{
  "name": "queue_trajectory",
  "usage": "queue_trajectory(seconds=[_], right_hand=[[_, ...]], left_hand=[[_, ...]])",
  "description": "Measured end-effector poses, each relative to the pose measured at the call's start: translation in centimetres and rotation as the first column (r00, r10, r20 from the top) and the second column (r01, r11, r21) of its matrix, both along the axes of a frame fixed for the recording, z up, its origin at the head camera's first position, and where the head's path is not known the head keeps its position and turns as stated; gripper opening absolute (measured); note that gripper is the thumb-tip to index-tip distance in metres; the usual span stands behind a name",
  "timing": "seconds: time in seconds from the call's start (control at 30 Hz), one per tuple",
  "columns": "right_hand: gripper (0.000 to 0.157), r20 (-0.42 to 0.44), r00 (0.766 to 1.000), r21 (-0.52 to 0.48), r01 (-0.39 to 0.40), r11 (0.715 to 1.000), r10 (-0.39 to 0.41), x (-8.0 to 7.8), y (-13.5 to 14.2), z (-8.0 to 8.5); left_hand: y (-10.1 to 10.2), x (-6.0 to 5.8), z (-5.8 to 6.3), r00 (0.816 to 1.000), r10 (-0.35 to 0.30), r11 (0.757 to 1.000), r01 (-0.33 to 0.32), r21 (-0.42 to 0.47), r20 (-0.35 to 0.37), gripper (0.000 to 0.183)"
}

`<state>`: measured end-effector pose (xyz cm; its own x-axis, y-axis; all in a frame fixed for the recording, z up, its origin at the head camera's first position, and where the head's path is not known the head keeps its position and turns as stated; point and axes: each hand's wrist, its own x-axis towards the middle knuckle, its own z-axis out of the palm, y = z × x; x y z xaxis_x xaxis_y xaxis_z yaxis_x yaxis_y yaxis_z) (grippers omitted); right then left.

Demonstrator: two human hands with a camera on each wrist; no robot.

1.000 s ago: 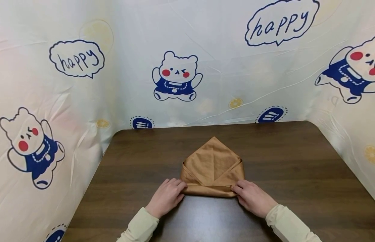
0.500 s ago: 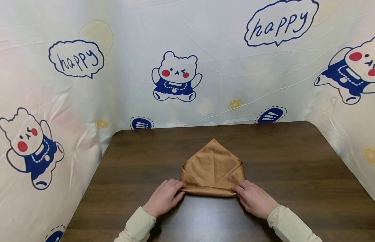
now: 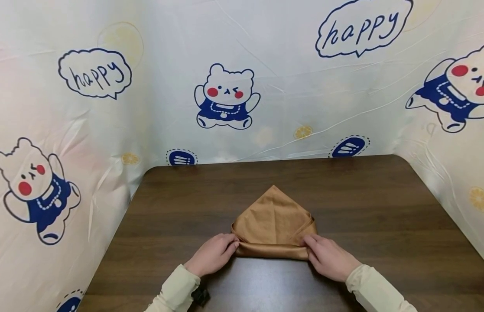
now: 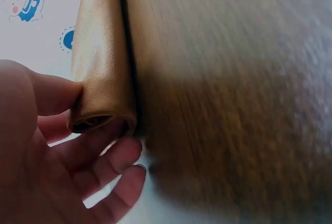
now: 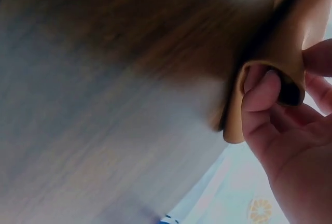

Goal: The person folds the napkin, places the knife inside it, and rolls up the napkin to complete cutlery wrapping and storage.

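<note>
A brown satiny cloth napkin point(image 3: 274, 216) lies folded on the table, its pointed corner facing away from me. Along its near edge runs a thick rolled band point(image 3: 271, 251). My left hand point(image 3: 213, 254) pinches the left end of this roll; in the left wrist view the thumb presses its outer side while fingers sit at the hollow end. At the opposite end, my right hand point(image 3: 330, 258) grips the roll. The right wrist view shows fingertips point(image 5: 263, 92) tucked inside the opening and the thumb outside. Inner layers of the roll are mostly hidden.
The dark wooden table point(image 3: 179, 195) has a rounded far edge against a pale printed curtain point(image 3: 280, 99) with bears and "happy" bubbles. Curtain also hangs along both sides. A small black object point(image 3: 200, 296) shows beside the left sleeve cuff.
The napkin's far point has come nearer to me, and the rolled band at the near edge looks thicker and smoother. Both hands stay at its ends, with only slight finger shifts.
</note>
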<state>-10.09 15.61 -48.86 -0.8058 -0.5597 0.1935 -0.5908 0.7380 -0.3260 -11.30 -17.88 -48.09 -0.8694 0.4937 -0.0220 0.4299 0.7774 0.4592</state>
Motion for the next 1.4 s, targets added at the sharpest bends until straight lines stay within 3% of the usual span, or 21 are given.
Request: queue_trajectory(seconds=[0.3,0.5,0.77,0.97,1.17,1.4], right_hand=[[0.011,-0.083,0.996,0.005,0.019,1.000,-0.019,0.1,-0.2,0.2],[0.010,-0.067,0.998,0.040,0.024,0.999,-0.021,-0.1,-0.2,0.2],[0.015,-0.155,0.987,0.016,0.046,0.999,-0.043,-0.2,0.0,0.1],[0.014,-0.183,0.983,0.025,0.006,1.000,-0.002,-0.4,-0.2,0.1],[0.012,-0.169,0.985,0.078,-0.004,0.997,0.017,-0.2,-0.2,0.3],[0.010,-0.133,0.990,0.093,-0.035,0.995,0.047,0.5,-0.1,0.4]], left_hand=[[0.7,0.2,0.3,0.993,0.115,0.993,-0.114,0.026,-0.019,0.011],[1.1,0.3,0.4,0.976,0.215,0.977,-0.215,0.008,-0.043,0.009],[1.1,0.2,0.2,0.962,0.255,0.966,-0.258,-0.019,-0.095,0.013],[1.3,0.2,0.0,0.949,0.286,0.956,-0.292,-0.025,-0.132,0.017],[1.6,0.4,0.1,0.946,0.240,0.968,-0.249,-0.012,-0.217,0.012],[1.6,0.9,0.2,0.948,0.064,0.996,-0.080,-0.040,-0.310,0.004]])
